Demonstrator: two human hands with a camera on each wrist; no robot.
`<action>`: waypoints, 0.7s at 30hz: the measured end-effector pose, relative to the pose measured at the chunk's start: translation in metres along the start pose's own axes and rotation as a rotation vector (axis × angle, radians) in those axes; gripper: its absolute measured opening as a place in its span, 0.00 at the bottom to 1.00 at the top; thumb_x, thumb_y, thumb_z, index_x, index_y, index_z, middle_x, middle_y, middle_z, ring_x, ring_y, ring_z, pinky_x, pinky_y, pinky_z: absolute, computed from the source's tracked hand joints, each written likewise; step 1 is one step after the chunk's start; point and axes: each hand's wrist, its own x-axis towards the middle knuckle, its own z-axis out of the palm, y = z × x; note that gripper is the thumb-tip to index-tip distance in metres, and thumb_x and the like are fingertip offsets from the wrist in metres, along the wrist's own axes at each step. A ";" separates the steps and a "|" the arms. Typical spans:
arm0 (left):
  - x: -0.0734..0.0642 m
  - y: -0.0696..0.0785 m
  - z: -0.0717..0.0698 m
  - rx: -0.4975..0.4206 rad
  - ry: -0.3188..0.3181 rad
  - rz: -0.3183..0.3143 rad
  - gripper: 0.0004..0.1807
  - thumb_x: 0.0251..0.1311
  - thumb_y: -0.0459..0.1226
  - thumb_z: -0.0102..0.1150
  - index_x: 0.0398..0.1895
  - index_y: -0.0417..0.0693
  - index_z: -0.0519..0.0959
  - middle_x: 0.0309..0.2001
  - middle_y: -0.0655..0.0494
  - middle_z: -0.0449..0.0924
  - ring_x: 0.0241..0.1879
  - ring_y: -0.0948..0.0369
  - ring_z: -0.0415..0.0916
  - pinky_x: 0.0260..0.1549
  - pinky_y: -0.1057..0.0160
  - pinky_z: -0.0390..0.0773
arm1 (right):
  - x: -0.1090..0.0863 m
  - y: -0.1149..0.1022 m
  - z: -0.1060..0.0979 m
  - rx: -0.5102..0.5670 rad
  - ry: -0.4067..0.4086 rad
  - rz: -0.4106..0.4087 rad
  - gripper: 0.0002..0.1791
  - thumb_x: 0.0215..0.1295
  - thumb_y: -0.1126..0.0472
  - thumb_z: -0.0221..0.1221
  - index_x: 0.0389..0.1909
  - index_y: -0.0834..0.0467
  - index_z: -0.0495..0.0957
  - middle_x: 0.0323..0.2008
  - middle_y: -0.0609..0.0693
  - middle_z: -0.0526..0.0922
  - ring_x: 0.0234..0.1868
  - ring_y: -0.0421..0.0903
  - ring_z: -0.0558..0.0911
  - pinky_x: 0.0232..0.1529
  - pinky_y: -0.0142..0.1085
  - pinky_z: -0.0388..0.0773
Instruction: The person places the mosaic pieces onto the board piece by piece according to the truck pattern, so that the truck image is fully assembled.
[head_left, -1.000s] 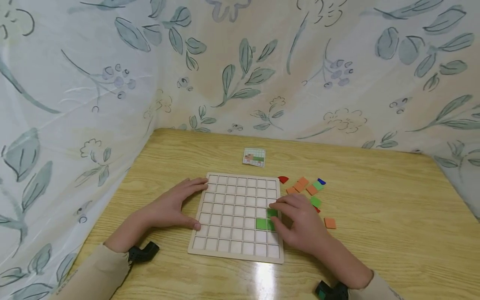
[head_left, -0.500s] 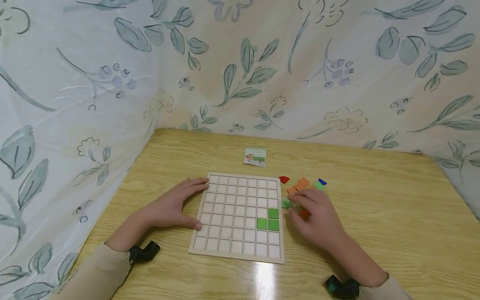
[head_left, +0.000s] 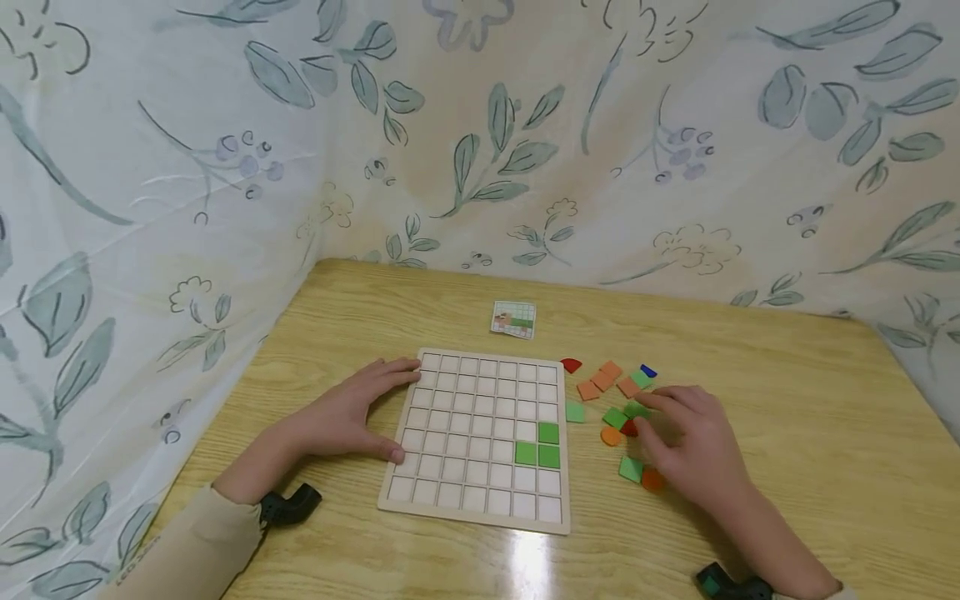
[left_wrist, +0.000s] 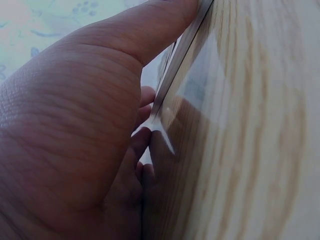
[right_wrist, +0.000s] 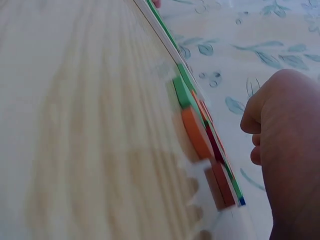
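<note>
A wooden grid board [head_left: 474, 523] lies on the table with three green squares [head_left: 548, 456] in cells near its right side. My left hand [head_left: 348, 412] rests at the board's left edge, fingers spread along it and thumb against the lower part. My right hand [head_left: 693, 450] is over the loose pieces on the right, thumb and fingertips apart. Beneath those fingertips lie green pieces [head_left: 616, 417] and a dark red piece [head_left: 629, 427]. An orange round piece [head_left: 611, 436] and a light green square [head_left: 631, 469] lie near the thumb; another orange round piece [right_wrist: 196, 132] is partly covered in the head view.
A small picture card [head_left: 513, 320] lies beyond the board. Several orange squares [head_left: 602, 380], a red quarter-round piece [head_left: 571, 366] and a blue piece [head_left: 648, 371] lie at the board's upper right. One light green square [head_left: 575, 412] sits by the board's right edge. Patterned cloth [head_left: 480, 150] hangs behind the table.
My right hand has moved right, from over the board's green squares to the loose pieces. The light green square by the board and more pieces now show. My left hand stays at the board.
</note>
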 end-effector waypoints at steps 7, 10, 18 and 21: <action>0.000 0.001 0.001 -0.004 0.000 -0.003 0.66 0.48 0.70 0.81 0.87 0.56 0.63 0.88 0.61 0.52 0.87 0.44 0.44 0.80 0.31 0.51 | -0.004 0.009 -0.001 0.018 -0.050 0.122 0.14 0.56 0.72 0.75 0.45 0.61 0.92 0.42 0.51 0.91 0.47 0.54 0.83 0.50 0.43 0.72; -0.001 0.001 0.000 -0.009 -0.005 -0.013 0.66 0.47 0.70 0.81 0.87 0.56 0.63 0.88 0.62 0.52 0.87 0.46 0.44 0.80 0.32 0.51 | -0.004 0.010 0.001 0.025 -0.078 0.157 0.14 0.58 0.72 0.75 0.45 0.60 0.92 0.42 0.50 0.91 0.47 0.53 0.83 0.51 0.40 0.73; 0.000 -0.001 0.000 -0.019 -0.006 -0.011 0.66 0.47 0.71 0.81 0.88 0.56 0.62 0.88 0.63 0.52 0.87 0.49 0.44 0.80 0.35 0.53 | -0.004 0.011 0.003 0.016 -0.117 0.182 0.12 0.60 0.71 0.75 0.44 0.58 0.93 0.42 0.48 0.90 0.45 0.51 0.83 0.46 0.34 0.73; 0.002 -0.002 0.000 -0.016 -0.011 -0.013 0.66 0.48 0.71 0.80 0.88 0.58 0.62 0.88 0.64 0.51 0.87 0.49 0.44 0.80 0.34 0.53 | -0.003 0.013 0.001 0.009 -0.126 0.187 0.12 0.61 0.71 0.75 0.46 0.59 0.93 0.43 0.49 0.90 0.45 0.52 0.83 0.46 0.33 0.73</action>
